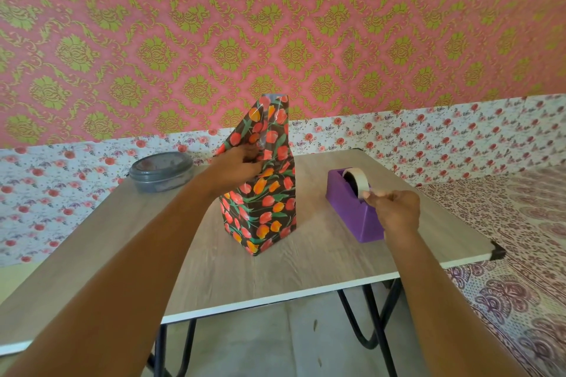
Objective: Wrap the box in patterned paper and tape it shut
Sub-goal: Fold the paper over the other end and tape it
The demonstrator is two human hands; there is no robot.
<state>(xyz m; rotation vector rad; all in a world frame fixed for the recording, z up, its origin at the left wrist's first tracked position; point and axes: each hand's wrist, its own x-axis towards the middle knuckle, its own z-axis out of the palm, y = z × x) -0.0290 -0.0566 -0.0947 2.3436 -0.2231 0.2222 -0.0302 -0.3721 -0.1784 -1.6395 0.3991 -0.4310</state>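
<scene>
The box (260,217) stands upright in the middle of the table, covered in dark paper printed with red and orange tulips. Above it the loose paper (271,122) rises into a tall open flap. My left hand (242,162) grips the folded paper at the top of the box. To the right sits a purple tape dispenser (349,202) with a white tape roll (355,177). My right hand (395,208) pinches the free end of the tape at the dispenser's front.
A round grey lidded container (160,171) stands at the back left of the wooden table (275,278). The table's front edge and black legs show below. A patterned bedspread (505,254) lies to the right, and a patterned wall stands close behind.
</scene>
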